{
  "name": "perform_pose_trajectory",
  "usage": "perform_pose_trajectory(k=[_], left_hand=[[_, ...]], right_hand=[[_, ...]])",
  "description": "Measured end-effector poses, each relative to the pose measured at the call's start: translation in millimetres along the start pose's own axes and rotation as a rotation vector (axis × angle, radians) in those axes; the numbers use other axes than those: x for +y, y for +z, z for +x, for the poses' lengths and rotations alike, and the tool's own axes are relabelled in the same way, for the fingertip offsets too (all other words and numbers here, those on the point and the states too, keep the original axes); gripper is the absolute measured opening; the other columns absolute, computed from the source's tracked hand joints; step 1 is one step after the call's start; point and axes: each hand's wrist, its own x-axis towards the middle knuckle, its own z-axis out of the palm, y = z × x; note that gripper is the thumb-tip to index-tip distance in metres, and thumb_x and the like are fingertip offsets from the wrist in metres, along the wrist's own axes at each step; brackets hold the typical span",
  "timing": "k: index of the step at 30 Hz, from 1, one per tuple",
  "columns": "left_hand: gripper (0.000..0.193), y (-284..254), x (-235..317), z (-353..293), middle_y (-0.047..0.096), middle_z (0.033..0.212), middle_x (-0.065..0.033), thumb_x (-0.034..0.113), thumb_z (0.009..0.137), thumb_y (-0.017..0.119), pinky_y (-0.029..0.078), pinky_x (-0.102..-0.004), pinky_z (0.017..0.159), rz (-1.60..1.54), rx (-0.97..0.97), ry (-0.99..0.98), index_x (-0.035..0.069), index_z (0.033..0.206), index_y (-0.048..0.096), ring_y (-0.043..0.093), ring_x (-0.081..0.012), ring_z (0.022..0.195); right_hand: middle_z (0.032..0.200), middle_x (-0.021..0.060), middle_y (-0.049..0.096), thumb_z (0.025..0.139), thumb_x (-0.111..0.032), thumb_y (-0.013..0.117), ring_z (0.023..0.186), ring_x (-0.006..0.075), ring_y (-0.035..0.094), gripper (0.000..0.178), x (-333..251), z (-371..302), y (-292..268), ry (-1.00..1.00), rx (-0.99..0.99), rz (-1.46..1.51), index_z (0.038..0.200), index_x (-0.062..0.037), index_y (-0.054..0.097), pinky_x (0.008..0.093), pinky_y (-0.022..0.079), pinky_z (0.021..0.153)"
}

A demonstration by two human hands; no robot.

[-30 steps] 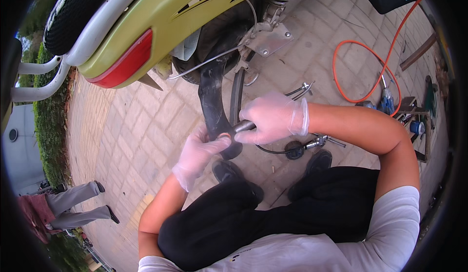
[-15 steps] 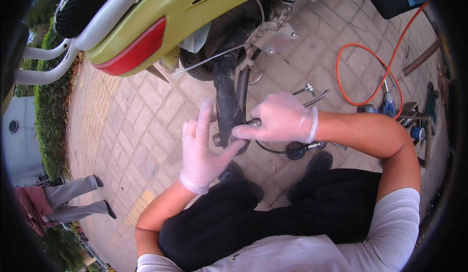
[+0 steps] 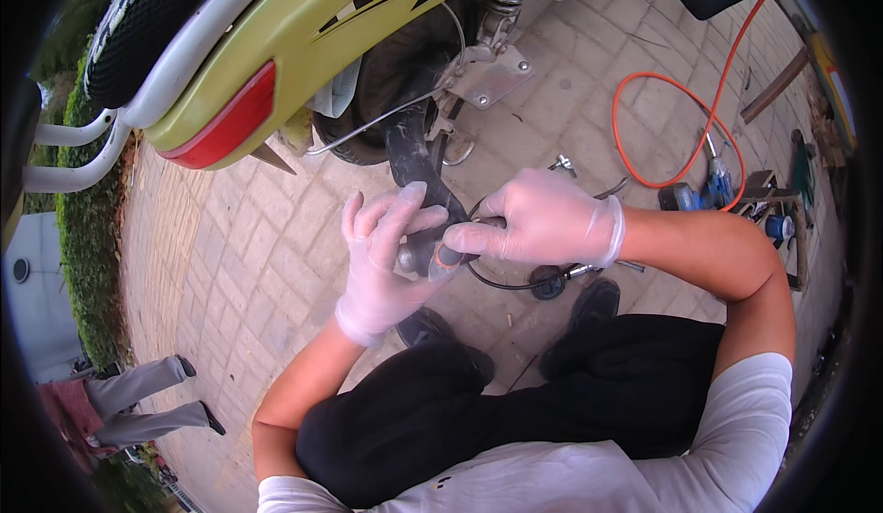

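A black inner tube [image 3: 409, 159] hangs out of the wheel toward me, bent over a grey metal cylinder [image 3: 405, 257] whose rounded end shows beside the tube. On the tube lies a small dark patch [image 3: 448, 256] with an orange edge. My left hand [image 3: 382, 260], in a clear thin glove, curls round the tube's left side, thumb at the patch. My gloved right hand [image 3: 543, 219] is closed on the tube from the right, its thumb pressed at the patch. Its curled fingertips are partly hidden.
A yellow-green scooter [image 3: 303, 62] stands over the work, with a metal bracket [image 3: 487, 76] by its wheel. On the paving lie an orange hose [image 3: 621, 136], a blue air tool [image 3: 717, 182], a pump hose with a gauge [image 3: 546, 282] and a tool tray [image 3: 773, 228]. A person [image 3: 138, 412] stands at left.
My left fingers, stretched upward before, have bent toward the tube. My right hand has shifted slightly right, and the orange-edged patch now shows. The view has shifted a little.
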Motion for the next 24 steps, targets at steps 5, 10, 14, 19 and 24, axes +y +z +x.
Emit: perform_pose_trajectory(k=[5,10,14,19,24], left_hand=[[0.068,-3,-11,24,0.071,0.1,-0.0039,0.012,0.064,0.086,0.041,-0.0367,0.098,-0.218,-0.082,-0.053,0.006,0.126,0.06,0.056,-0.0242,0.104],[0.058,-11,-18,52,0.052,0.078,0.0012,0.009,0.058,0.084,0.043,-0.033,0.076,-0.148,-0.253,0.107,0.011,0.115,0.072,0.05,-0.0199,0.078],[0.053,-9,-21,70,0.056,0.084,-0.0007,0.013,0.064,0.082,0.04,-0.0352,0.083,-0.239,-0.351,0.064,0.016,0.115,0.071,0.055,-0.0217,0.084],[0.064,3,-18,77,0.058,0.092,-0.0064,0.027,0.056,0.089,0.046,-0.0364,0.08,-0.295,-0.373,0.09,0.01,0.114,0.069,0.057,-0.0248,0.085],[0.068,12,-13,69,0.053,0.095,-0.0075,0.024,0.058,0.089,0.045,-0.0342,0.084,-0.401,-0.369,-0.017,0.005,0.119,0.066,0.053,-0.0232,0.09]], right_hand=[[0.054,0.0191,0.057,0.08,-0.072,0.059,0.055,0.0395,0.06,0.074,-5,-1,-15,-0.069,0.033,-0.069,0.06,-0.0014,0.065,0.0448,0.048,0.053],[0.054,0.0185,0.058,0.079,-0.074,0.058,0.055,0.0393,0.061,0.073,-3,1,-27,-0.124,0.085,-0.158,0.064,-0.0028,0.068,0.0443,0.05,0.054],[0.053,0.0187,0.056,0.079,-0.075,0.056,0.052,0.0379,0.059,0.075,5,4,-32,-0.129,0.095,-0.111,0.064,-0.0021,0.068,0.0436,0.048,0.051],[0.053,0.0164,0.057,0.084,-0.058,0.065,0.048,0.0334,0.056,0.061,17,6,-34,-0.126,0.015,-0.044,0.069,0.0008,0.069,0.0388,0.045,0.05],[0.052,0.0171,0.054,0.079,-0.071,0.058,0.049,0.0341,0.054,0.075,20,9,-33,-0.082,0.007,-0.085,0.063,0.002,0.066,0.0416,0.045,0.05]])
